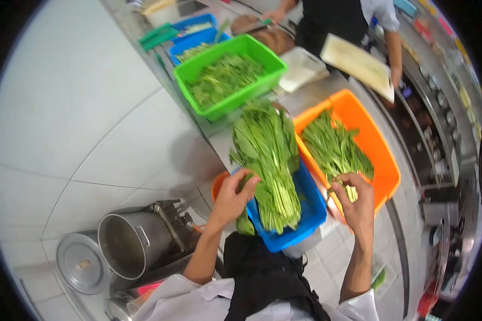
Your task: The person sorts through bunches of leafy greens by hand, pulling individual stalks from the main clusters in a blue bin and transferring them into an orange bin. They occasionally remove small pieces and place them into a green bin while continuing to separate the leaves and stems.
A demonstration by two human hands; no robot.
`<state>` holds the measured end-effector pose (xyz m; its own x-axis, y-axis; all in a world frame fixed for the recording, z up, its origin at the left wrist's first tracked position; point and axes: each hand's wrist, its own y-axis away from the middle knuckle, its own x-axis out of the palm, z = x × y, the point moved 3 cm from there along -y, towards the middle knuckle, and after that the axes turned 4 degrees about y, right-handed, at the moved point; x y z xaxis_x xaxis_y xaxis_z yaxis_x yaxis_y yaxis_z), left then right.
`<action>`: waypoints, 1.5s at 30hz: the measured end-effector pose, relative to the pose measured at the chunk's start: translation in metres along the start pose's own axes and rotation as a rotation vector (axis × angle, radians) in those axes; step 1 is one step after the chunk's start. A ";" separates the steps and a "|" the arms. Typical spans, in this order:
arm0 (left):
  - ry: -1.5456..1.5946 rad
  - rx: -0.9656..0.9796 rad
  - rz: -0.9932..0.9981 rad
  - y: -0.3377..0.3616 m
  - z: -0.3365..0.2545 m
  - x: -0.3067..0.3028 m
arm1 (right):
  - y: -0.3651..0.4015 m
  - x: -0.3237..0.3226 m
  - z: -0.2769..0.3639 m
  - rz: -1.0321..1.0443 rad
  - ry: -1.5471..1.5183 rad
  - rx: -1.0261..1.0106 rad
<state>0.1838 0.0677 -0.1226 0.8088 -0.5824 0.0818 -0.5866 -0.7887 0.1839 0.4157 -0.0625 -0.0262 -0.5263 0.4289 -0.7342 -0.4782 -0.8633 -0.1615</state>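
Observation:
A large bunch of leafy greens (270, 160) lies along the blue bin (314, 211), leaves at the far end and pale stalks toward me. My left hand (234, 195) is at the bunch's left side, fingers curled and thumb pressed in, with green leaf at the fingertips. Below that hand hangs a loose leaf (245, 222). On the right, my right hand (355, 200) pinches the stalk ends of a smaller bunch of greens (334, 142). That smaller bunch rests inside the orange bin (383, 152), leaves pointing away from me.
A green bin (276, 67) of cut leaves stands beyond, with blue containers (198, 24) behind it. Across the counter a person (332, 27) holds a cutting board (359, 64); another white board (302, 69) lies nearby. At lower left are a large metal pot (122, 246) and its lid (80, 264).

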 end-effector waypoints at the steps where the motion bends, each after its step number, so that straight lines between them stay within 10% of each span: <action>1: -0.002 0.038 -0.026 0.003 0.002 -0.003 | -0.024 0.007 0.011 -0.046 -0.012 -0.114; 9: 0.673 -0.066 -0.218 0.054 0.036 -0.008 | -0.303 0.099 0.128 -0.163 -0.599 -0.480; 13: 0.981 -0.016 -0.371 0.069 0.034 -0.008 | -0.256 0.116 0.129 -0.041 -0.587 -0.571; 17: 0.993 -0.047 -0.504 0.055 0.035 0.011 | -0.020 0.156 0.046 0.780 -0.566 -0.250; 24: 0.340 0.107 -0.277 0.011 0.035 0.040 | 0.036 0.051 -0.072 0.214 -0.484 0.273; 28: 0.066 0.017 -0.176 0.015 0.060 0.029 | 0.019 -0.008 -0.158 0.028 -0.223 0.339; 30: -0.185 0.019 -0.054 0.020 0.060 0.033 | 0.025 -0.017 -0.163 -0.285 0.750 -0.074; 31: -0.309 0.022 -0.001 0.022 0.061 0.033 | 0.025 -0.011 -0.143 -0.343 0.494 0.004; 35: -0.411 -0.141 0.037 0.034 0.067 0.027 | 0.057 0.073 -0.085 -0.088 -0.015 0.079; 40: -0.386 -0.448 0.067 0.047 0.071 0.017 | 0.100 0.140 -0.062 0.310 0.264 0.196; 45: -0.320 -0.325 -0.069 0.036 0.065 0.019 | 0.111 0.151 -0.069 0.362 0.423 0.183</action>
<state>0.1749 0.0155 -0.1782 0.7615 -0.6026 -0.2388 -0.4469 -0.7549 0.4801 0.3318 -0.1123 -0.2005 -0.3704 -0.0609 -0.9269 -0.4533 -0.8591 0.2376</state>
